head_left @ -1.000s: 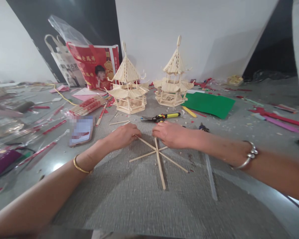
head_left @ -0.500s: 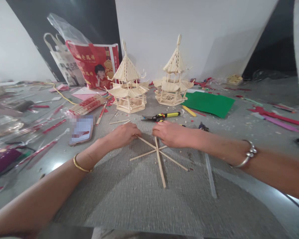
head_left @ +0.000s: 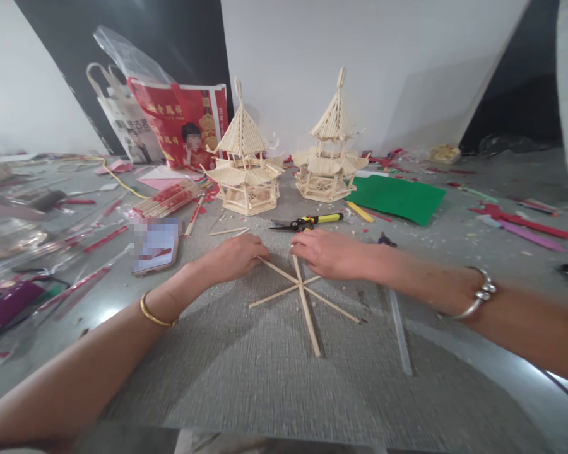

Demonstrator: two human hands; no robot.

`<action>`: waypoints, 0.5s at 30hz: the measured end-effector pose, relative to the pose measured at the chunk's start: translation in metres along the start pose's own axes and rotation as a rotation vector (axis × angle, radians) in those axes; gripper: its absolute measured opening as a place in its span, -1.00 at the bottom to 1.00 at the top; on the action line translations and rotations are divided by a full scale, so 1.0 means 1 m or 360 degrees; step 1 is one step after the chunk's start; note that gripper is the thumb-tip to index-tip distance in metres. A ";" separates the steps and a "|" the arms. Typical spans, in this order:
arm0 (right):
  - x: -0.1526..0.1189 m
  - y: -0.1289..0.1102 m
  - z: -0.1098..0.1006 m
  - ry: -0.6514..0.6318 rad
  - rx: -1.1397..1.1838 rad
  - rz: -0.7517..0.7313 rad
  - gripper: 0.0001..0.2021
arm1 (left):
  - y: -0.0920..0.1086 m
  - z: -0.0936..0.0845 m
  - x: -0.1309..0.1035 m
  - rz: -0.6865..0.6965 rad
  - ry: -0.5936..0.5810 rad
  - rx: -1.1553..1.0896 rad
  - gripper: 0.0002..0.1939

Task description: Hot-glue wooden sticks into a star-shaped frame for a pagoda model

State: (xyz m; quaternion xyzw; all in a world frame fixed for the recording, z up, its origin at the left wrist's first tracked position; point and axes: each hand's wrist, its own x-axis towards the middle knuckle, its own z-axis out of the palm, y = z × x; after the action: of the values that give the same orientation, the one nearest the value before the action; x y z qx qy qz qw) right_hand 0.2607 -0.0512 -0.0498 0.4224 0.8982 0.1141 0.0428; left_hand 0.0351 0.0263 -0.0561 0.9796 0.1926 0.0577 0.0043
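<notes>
We are resting a crossed-stick frame [head_left: 308, 318] on the worktop [head_left: 246, 378], between our two hands. Our left hand [head_left: 239, 257] is pinching one stick's far end. Our right hand [head_left: 324, 253] is seemingly pressing its grip onto another tip, fingers partly hidden, just nearer than the yellow-handled pliers [head_left: 307, 222].

Worktop, grey, with a fine-lined textured surface [head_left: 246, 378]. Centre: one six-armed star of pale wooden sticks [head_left: 308, 318]. Beyond it: one pair of pointed shears with yellow-and-black handles [head_left: 324, 219]; two upright, tiered pagoda models of pale wood [head_left: 248, 180], side by side; one flat green rectangular sheet [head_left: 397, 198]. Left: one pale-cased smartphone [head_left: 157, 246]; one red printed bag [head_left: 170, 120], upright. Right: one translucent straight strip [head_left: 400, 334]; one flat purple strip [head_left: 532, 236].
</notes>
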 end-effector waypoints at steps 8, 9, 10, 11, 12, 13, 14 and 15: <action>-0.044 0.010 -0.004 0.0275 0.0122 0.0102 -0.71 | 0.001 -0.004 -0.003 0.0015 -0.0036 -0.0004 -0.74; -0.052 0.010 -0.005 0.0288 0.0119 0.0112 -0.71 | 0.000 -0.007 -0.004 0.0013 -0.0019 0.0000 -0.73; -0.062 0.011 -0.005 0.0303 0.0106 0.0123 -0.71 | -0.002 -0.011 -0.005 -0.0009 0.0021 0.0012 -0.74; -0.071 0.011 -0.005 0.0322 0.0084 0.0147 -0.70 | -0.005 -0.016 -0.006 -0.0054 0.0077 0.0027 -0.74; -0.082 0.013 -0.005 0.0345 0.0059 0.0180 -0.70 | -0.008 -0.022 -0.006 -0.0122 0.0142 0.0042 -0.74; -0.093 0.015 -0.005 0.0358 0.0031 0.0234 -0.68 | -0.011 -0.029 -0.007 -0.0207 0.0208 0.0057 -0.74; -0.104 0.019 -0.004 0.0364 0.0008 0.0324 -0.67 | -0.015 -0.035 -0.007 -0.0296 0.0260 0.0074 -0.74; -0.115 0.023 -0.003 0.0327 0.0000 0.0435 -0.65 | -0.019 -0.041 -0.006 -0.0380 0.0286 0.0096 -0.74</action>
State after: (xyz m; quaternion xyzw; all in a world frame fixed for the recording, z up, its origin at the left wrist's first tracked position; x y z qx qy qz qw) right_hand 0.3508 -0.1257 -0.0434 0.5266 0.8321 0.1614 -0.0650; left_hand 0.0176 0.0411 -0.0163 0.9403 0.3089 0.1385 -0.0356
